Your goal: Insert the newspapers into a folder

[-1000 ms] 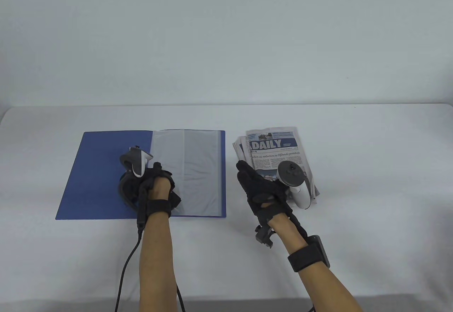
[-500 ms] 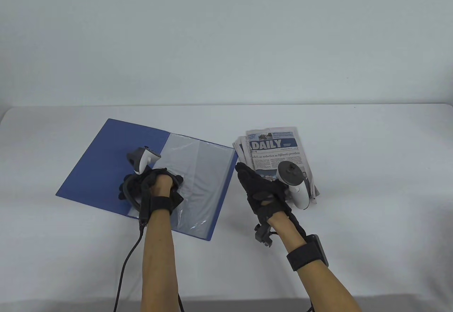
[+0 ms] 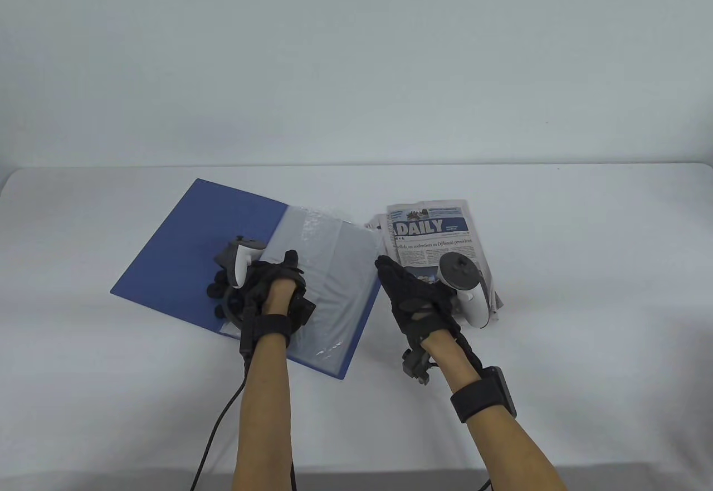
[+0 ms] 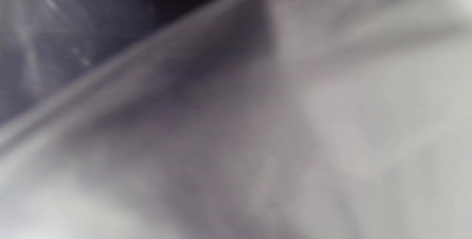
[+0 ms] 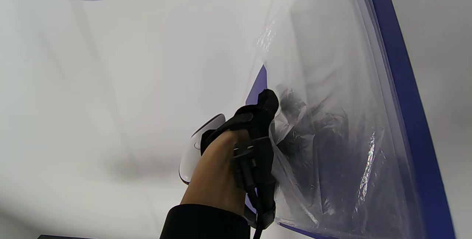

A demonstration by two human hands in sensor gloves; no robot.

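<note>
An open blue folder (image 3: 178, 246) lies turned at an angle on the left of the table, its clear sleeves (image 3: 340, 268) facing up. My left hand (image 3: 262, 282) grips the inner edge of the top sleeve, thumb on top; in the right wrist view (image 5: 243, 135) its fingers show dark through the plastic (image 5: 332, 84). The left wrist view shows only blurred plastic. A folded stack of newspapers (image 3: 431, 229) headed "DAILY" lies right of the folder. My right hand (image 3: 401, 285) rests flat on its near left part, fingers stretched out and holding nothing.
The table (image 3: 585, 290) is covered with a white cloth. The folder's right corner lies close to the newspapers' left edge. A black cable (image 3: 214, 435) runs from my left wrist to the near edge.
My left hand has turned the folder clockwise and slid it right, so its right corner now nears the newspapers. My right hand has stayed on the newspapers.
</note>
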